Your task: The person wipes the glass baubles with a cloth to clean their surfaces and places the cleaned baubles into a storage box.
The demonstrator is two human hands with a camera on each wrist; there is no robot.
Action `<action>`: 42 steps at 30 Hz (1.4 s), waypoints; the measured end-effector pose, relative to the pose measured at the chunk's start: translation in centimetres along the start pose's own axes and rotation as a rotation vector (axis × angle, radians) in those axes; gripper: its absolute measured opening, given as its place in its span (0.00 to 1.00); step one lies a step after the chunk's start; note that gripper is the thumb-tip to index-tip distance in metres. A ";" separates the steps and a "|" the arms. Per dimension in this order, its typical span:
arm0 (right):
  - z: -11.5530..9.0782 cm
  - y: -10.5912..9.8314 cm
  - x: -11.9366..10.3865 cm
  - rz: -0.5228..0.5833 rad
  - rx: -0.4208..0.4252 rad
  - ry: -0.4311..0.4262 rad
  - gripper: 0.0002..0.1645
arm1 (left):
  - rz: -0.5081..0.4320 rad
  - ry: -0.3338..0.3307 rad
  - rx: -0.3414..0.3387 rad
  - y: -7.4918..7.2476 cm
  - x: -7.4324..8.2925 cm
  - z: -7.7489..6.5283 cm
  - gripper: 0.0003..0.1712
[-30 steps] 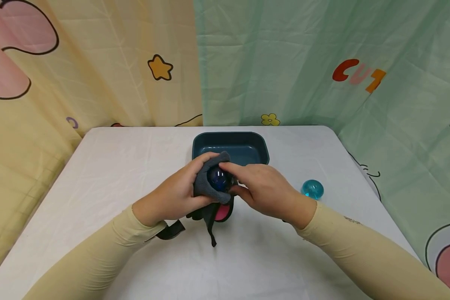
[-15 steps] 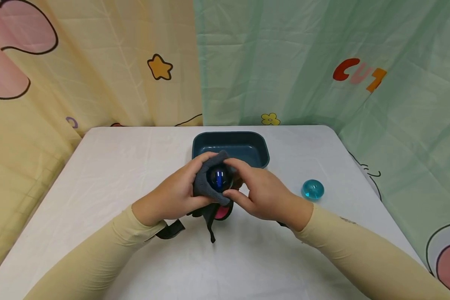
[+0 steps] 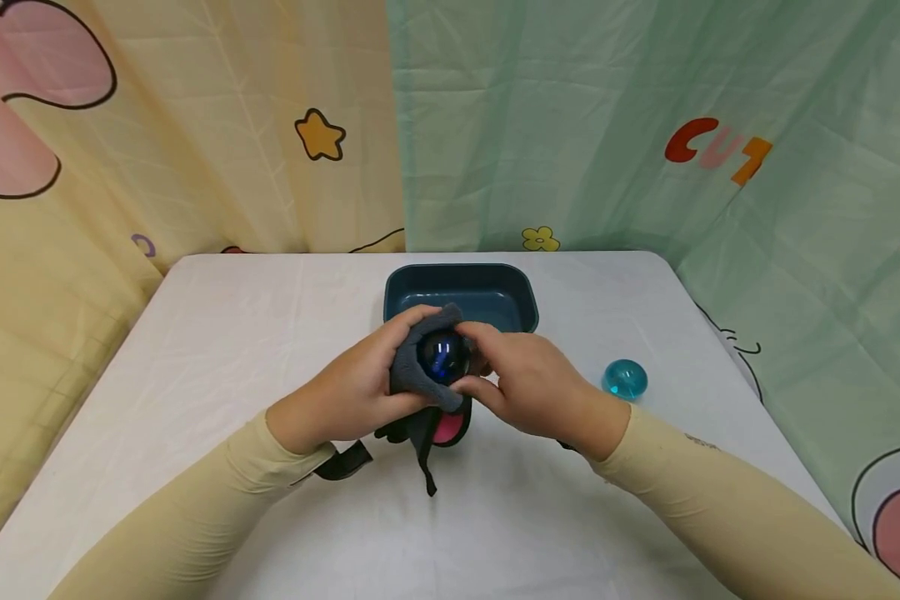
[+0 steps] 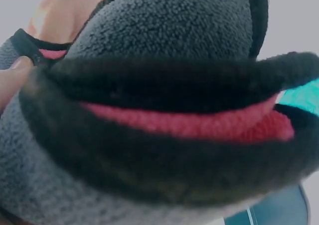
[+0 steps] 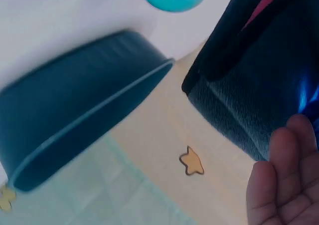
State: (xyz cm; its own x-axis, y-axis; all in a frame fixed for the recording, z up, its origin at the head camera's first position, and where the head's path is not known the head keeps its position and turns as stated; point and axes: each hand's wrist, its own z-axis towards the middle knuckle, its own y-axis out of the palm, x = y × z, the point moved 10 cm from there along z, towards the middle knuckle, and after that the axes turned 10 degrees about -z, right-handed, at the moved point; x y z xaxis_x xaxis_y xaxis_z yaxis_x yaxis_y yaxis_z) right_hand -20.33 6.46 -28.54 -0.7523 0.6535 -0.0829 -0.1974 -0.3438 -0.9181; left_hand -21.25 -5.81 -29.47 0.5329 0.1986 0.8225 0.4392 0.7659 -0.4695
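Note:
A dark blue, glossy ball [image 3: 442,358] sits in a folded grey cloth [image 3: 408,367] in the middle of the head view. My left hand [image 3: 348,387] grips the cloth round the ball's left side. From the right, my right hand [image 3: 536,379] holds the ball between thumb and index finger, the other fingers partly hidden behind. Below the hands hangs a loose part of the cloth, with black edging and a pink underside. Its grey pile and black-edged pink fold fill most of the left wrist view. In the right wrist view, fingertips [image 5: 291,150] meet the cloth beside a blue glint.
Behind the hands stands a dark teal rectangular tray [image 3: 528,292] on the white-covered table [image 3: 285,300]. A clear turquoise ball [image 3: 625,379] lies on the table to the right, near the right forearm. Patterned curtains [image 3: 510,125] close off the back and sides.
The right thumb and index finger have shifted over the ball to its right side, baring more of its face. The left hand keeps its grip on the cloth, almost in place.

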 end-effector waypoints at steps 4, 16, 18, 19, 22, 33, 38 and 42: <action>-0.1 0.8 0.8 0.143 -0.054 0.120 0.29 | 0.029 -0.007 -0.009 0.2 0.0 0.0 0.49; -0.1 -0.4 -0.9 0.039 0.060 -0.162 0.39 | -0.030 0.001 0.006 -0.4 -0.2 0.0 0.51; -0.1 -0.6 -1.2 -0.013 0.090 -0.208 0.39 | -0.031 -0.006 0.003 -0.3 -0.2 -0.1 0.51; -0.2 -0.7 -1.3 -0.037 0.104 -0.221 0.39 | -0.028 -0.007 0.003 -0.3 -0.2 -0.1 0.51; -0.3 -0.9 -1.3 -0.081 0.117 -0.199 0.39 | -0.016 -0.003 0.002 -0.2 -0.1 -0.1 0.51; -0.1 0.3 0.5 0.139 -0.020 0.099 0.33 | 0.000 -0.004 -0.017 0.3 0.1 0.0 0.50; 0.0 0.1 -0.2 0.116 -0.013 -0.011 0.40 | -0.020 0.011 -0.003 -0.1 0.0 -0.1 0.51; -0.2 -0.6 -1.2 0.005 0.070 -0.177 0.41 | -0.044 -0.010 0.002 -0.3 -0.3 -0.3 0.52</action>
State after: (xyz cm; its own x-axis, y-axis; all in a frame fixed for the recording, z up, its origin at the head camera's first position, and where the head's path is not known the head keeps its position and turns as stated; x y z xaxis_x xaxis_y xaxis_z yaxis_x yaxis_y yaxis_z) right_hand -19.17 6.00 -27.93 -0.8510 0.5251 -0.0118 -0.2326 -0.3968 -0.8880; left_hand -21.33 -6.25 -29.66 0.5063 0.1709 0.8452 0.4607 0.7750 -0.4326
